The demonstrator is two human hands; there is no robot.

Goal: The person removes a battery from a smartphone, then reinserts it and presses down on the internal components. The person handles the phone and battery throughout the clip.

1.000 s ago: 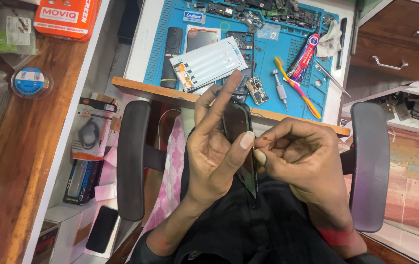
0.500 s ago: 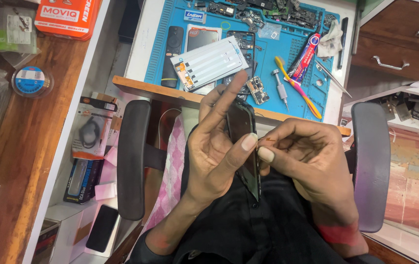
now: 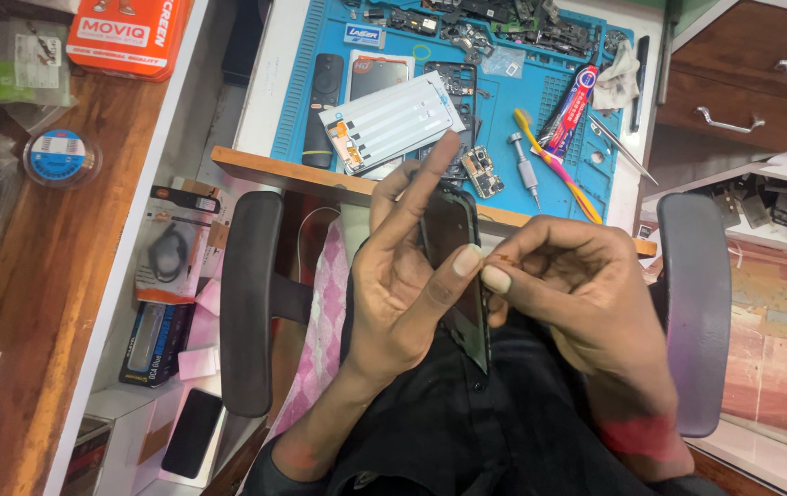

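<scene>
Right over the lap, a dark phone point(image 3: 453, 266) stands on edge between both hands, above the black clothing. The left hand point(image 3: 403, 285) cradles it from behind, fingers point(image 3: 430, 179) stretched up along its back and thumb pressed across its face. The right hand point(image 3: 573, 280) pinches at the phone's right edge, thumb meeting the left thumb, its other fingers curled together. Beyond lies the bench point(image 3: 320, 179) with a blue work mat point(image 3: 504, 101) carrying a white strip panel point(image 3: 393, 119), a yellow toothbrush point(image 3: 554, 161) and a screwdriver point(image 3: 524, 170). Black chair armrests point(image 3: 248, 294) flank both hands closely; a wooden side shelf point(image 3: 54, 239) sits left.
</scene>
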